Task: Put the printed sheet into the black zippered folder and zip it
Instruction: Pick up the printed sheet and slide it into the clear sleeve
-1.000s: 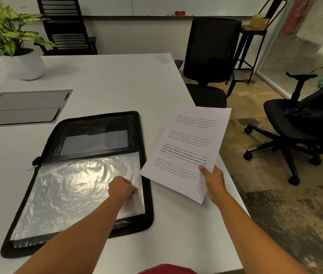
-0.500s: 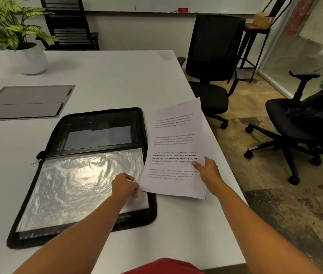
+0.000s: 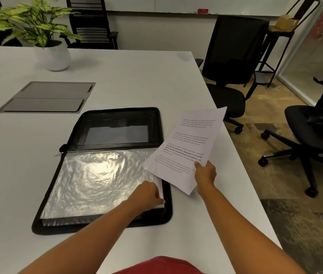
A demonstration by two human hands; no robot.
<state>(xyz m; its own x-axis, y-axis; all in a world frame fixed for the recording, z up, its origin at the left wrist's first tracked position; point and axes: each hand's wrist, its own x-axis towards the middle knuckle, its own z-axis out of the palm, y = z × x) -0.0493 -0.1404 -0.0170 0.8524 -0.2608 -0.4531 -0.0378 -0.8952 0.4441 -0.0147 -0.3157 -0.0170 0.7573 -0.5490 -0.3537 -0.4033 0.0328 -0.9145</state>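
1. The printed sheet (image 3: 186, 149) is held off the tabletop (image 3: 117, 76), near its right edge. The right hand (image 3: 205, 175) pinches it at the near right margin, thumb on the printed face.
2. The sheet's near left corner hangs over the right side of the black zippered folder (image 3: 168, 206), just beyond the left hand (image 3: 146, 194).
3. The folder lies open flat on the near right part of the tabletop, hinge running left to right.
4. The left hand rests with curled fingers on the right edge of the plastic sleeves (image 3: 101, 178) in the folder's near half. It seems to pinch the top sleeve, though the fingertips are hidden.
5. Against half a second earlier, the sheet has swung so that its far corner leans toward the right edge of the tabletop, and it overlaps the sleeves more. The left hand has stayed at the same edge of the sleeves.
6. The sheet is thin white paper with short blocks of dark print, and it curves slightly along its length.
7. The sleeves are clear, crinkled and glossy, stacked in a thick block. The folder is a rounded black rectangle with a zip track round its rim and a small metal zipper pull (image 3: 58, 154) at the left end of the hinge. Its far half carries a pocket with a clear window.
8. The tabletop is smooth, matte and white.
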